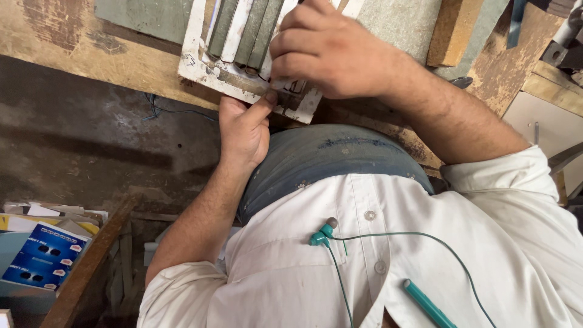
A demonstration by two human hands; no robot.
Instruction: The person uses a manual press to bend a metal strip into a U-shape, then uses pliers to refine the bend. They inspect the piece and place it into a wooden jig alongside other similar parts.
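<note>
Left hand (pixel 244 130): nearest me, under the bench edge; my thumb presses up on the near rim of the white slatted frame (pixel 203 67), fingers hidden beneath; I judge it should brace firmly.
Right hand (pixel 325 51): curled down over the frame's near corner, fingertips on the grey slats (pixel 250 33); closed on them, pressure best kept even.
Frame: lies on the worn wooden bench (pixel 79 51), overhanging its near edge.
Beyond: a wood block (pixel 452 30) lies apart.

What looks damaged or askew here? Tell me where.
The white slatted wooden frame, held at the bench edge by the left hand and the right hand, has chipped, flaking paint along its lower rail. The worn wooden workbench is scuffed and stained.
</note>
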